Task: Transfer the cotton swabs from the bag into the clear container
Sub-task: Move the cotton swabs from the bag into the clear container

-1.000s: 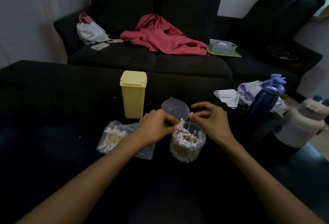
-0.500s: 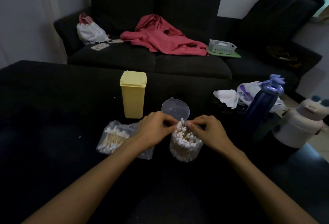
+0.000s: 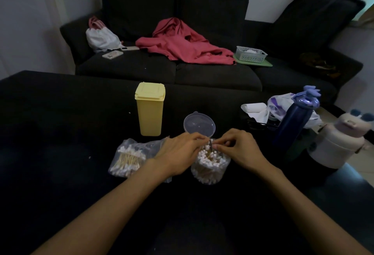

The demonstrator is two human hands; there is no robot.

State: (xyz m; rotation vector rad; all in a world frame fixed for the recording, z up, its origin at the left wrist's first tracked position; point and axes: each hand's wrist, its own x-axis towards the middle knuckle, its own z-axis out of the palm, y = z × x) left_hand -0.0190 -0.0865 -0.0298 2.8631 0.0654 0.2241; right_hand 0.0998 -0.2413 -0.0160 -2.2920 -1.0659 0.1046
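Both hands, left hand [image 3: 183, 151] and right hand [image 3: 240, 149], pinched one cotton swab [image 3: 210, 147] over the packed clear container [image 3: 210, 165], bag [image 3: 133, 156] left of the grip; light, thin, hold mid-stick

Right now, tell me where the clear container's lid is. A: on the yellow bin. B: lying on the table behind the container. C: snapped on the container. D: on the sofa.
B: the clear lid lies flat on the dark table just behind the open container.

yellow bin [image 3: 150, 111] behind bag [image 3: 133, 156], lid [image 3: 199, 123] seemingly just behind container [image 3: 210, 162]
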